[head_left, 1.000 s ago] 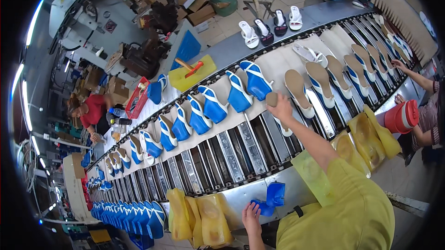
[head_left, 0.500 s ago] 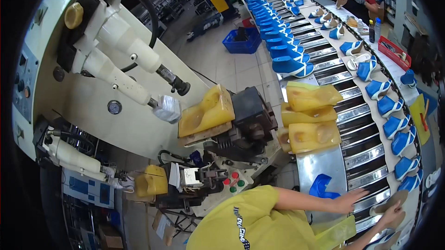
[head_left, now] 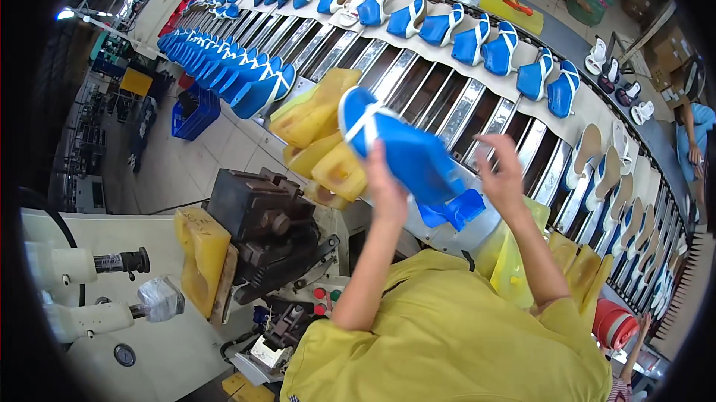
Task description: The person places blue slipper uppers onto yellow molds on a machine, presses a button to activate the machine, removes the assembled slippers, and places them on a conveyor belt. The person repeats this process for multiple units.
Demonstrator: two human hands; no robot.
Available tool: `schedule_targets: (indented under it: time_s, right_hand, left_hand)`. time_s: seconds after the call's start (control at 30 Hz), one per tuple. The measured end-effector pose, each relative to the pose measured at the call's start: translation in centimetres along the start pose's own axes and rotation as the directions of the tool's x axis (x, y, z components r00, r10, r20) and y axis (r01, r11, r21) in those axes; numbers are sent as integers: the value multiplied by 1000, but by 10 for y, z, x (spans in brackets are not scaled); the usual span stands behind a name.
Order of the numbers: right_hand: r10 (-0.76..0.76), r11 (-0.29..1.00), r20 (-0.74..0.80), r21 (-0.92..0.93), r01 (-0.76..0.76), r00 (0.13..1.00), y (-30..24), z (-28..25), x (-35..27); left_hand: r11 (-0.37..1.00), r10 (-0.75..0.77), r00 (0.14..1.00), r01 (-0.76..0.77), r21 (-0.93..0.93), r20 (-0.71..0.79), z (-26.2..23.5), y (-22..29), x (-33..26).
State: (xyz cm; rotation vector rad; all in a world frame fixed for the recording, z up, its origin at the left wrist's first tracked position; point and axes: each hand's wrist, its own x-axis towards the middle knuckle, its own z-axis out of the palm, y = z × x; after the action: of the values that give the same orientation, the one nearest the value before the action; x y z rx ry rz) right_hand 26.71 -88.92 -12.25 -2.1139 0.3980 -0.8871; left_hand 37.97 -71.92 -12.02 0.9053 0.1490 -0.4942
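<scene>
In my left hand (head_left: 386, 192) is a blue shoe last with white crossed straps (head_left: 414, 152), held up and tilted over the near edge of the conveyor. The fingers wrap around its lower side, partly hidden. To its right, my right hand (head_left: 501, 178) is raised with thumb and fingers bent and apart, nothing between them. A loose blue plastic piece (head_left: 456, 212) lies below the shoe, on the metal sheet beside the rollers.
Yellow moulded blocks (head_left: 317, 122) are stacked left of the shoe. Rows of blue strapped shoes (head_left: 500, 48) stand along the roller conveyor (head_left: 440, 92). A pressing machine (head_left: 119, 305) stands at lower left, with a yellow mould (head_left: 203, 260). A co-worker's blue sleeve (head_left: 702, 115) shows at far right.
The view has swung to the right. My right hand was at a shoe with a tan sole and is now free; my left hand, empty over the rollers before, now holds the blue shoe.
</scene>
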Motion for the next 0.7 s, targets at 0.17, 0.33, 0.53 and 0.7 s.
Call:
schedule_targets:
  time_s: [0.17,0.33,0.53,0.7]
  right_hand:
    - [18,781,672,-472,409,741,101,30,-94]
    - [113,834,883,-334,439,456,137,22,-111]
    - [135,990,687,-60,-128,714,14,9,-9]
    - [-293,951,719,288,112,630,-111,41,48]
  left_hand:
    - [962,-271,951,272,-13,-148,-33,72,-64]
    - [918,-382,912,393,58,-148,-85,62,-122]
    - [929,-344,926,360,90,-153,-103,42,-159]
    - [908,-390,920,390,154,-33,-117,45,-179]
